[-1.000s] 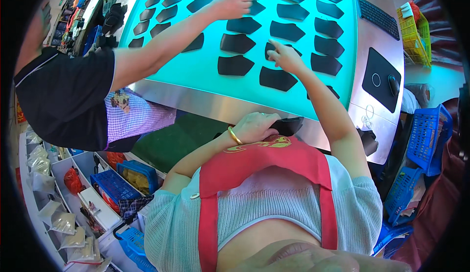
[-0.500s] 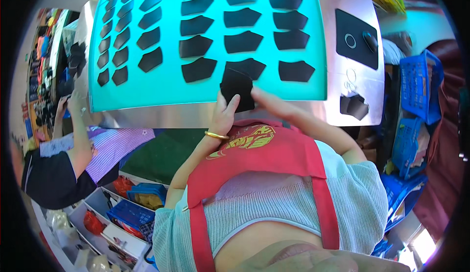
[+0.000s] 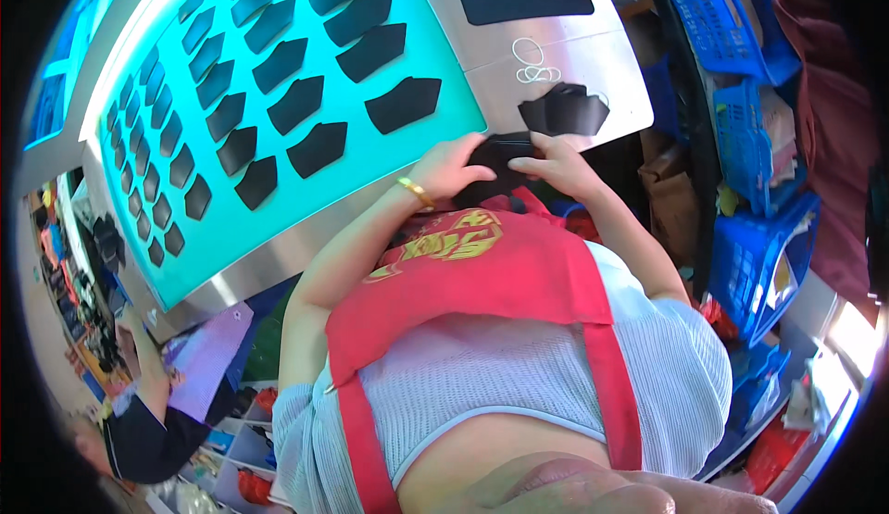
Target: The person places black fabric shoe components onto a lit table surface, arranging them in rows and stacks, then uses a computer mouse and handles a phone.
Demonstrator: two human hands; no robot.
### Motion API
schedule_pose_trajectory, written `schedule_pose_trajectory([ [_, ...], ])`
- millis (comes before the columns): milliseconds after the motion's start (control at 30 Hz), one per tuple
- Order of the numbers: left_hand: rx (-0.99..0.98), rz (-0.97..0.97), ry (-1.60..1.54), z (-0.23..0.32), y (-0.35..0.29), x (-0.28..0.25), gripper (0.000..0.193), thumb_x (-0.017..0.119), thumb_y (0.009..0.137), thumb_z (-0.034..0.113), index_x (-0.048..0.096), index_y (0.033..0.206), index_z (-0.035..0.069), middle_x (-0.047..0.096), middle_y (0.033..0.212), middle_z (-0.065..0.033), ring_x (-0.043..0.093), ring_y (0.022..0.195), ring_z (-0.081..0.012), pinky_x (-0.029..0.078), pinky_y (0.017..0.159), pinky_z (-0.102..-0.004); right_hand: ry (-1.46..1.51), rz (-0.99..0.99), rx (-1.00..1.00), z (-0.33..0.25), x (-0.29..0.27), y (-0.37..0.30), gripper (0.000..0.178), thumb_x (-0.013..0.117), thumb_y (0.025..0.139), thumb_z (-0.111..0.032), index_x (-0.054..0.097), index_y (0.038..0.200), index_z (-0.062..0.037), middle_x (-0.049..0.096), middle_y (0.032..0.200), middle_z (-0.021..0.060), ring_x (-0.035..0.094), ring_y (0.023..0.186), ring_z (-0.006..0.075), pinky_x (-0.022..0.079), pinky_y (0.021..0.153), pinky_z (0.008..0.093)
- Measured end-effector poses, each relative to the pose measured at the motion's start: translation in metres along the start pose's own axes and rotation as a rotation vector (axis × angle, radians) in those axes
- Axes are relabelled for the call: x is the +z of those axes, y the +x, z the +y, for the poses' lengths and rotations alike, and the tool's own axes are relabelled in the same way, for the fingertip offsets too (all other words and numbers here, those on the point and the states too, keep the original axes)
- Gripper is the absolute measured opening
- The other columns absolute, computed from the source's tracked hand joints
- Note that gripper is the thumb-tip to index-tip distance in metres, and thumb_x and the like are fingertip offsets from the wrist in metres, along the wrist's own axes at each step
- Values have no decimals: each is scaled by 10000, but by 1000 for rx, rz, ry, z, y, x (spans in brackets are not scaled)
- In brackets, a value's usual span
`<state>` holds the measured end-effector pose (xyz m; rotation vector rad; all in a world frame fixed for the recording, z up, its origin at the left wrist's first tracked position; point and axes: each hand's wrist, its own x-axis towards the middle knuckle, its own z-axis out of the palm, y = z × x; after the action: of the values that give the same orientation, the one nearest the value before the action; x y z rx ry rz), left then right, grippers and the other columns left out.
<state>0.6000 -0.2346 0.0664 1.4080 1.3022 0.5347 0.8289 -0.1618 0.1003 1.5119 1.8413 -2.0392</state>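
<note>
Black material (image 3: 503, 156) sits in the upper middle of the frame, just right of centre, between the two hands. On its left, the left hand (image 3: 451, 168) pinches one side, thumb pointing right, its forearm slanting up from lower left; on its right, the right hand (image 3: 561, 166) pinches the other side, forearm slanting up from lower right, near a black stack (image 3: 567, 112).

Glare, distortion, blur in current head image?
Head view: fisheye bends the edges of the teal panel, corners go black; head view: glare pales the metal tabletop, lower-right bright patch nearly white; head view: co-worker at left rim looks soft; head view: black material in the left hand and right hand shows little detail.
</note>
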Motion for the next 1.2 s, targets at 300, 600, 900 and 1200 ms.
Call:
schedule_pose_trajectory([
  [300, 150, 728, 556, 14, 129, 8, 291, 691, 843, 176, 604, 1116, 125, 630, 1065, -117, 588, 1024, -343, 473, 866, -453, -71, 393, -5, 85, -131, 21, 317, 707, 884, -228, 656, 1083, 14, 669, 799, 47, 596, 672, 103, 481, 624, 276],
  [600, -359, 874, 843, -86, 100, -69, 314, 709, 829, 246, 599, 1105, 146, 570, 1175, -68, 554, 1103, -327, 487, 875, -461, -419, 453, -6, 42, -192, 14, 459, 690, 876, -397, 631, 1149, -33, 685, 759, 82, 645, 626, 154, 491, 626, 293],
  [900, -353, 877, 768, -86, 92, -66, 294, 695, 848, 243, 617, 1109, 131, 598, 1098, -65, 577, 1061, -309, 470, 884, -442, -523, 668, -642, -27, -248, 159, 416, 732, 870, -304, 636, 1168, -30, 674, 1034, 142, 639, 974, 262, 482, 898, 360],
  [1200, -776, 1514, 774, -142, -52, 18, 441, 676, 879, 298, 575, 1269, 119, 527, 1277, -147, 471, 1223, -370, 362, 1041, -497, -655, 679, -876, -46, -238, 249, 674, 791, 761, -298, 530, 1304, 3, 599, 1221, 229, 549, 1165, 397, 417, 1031, 454],
])
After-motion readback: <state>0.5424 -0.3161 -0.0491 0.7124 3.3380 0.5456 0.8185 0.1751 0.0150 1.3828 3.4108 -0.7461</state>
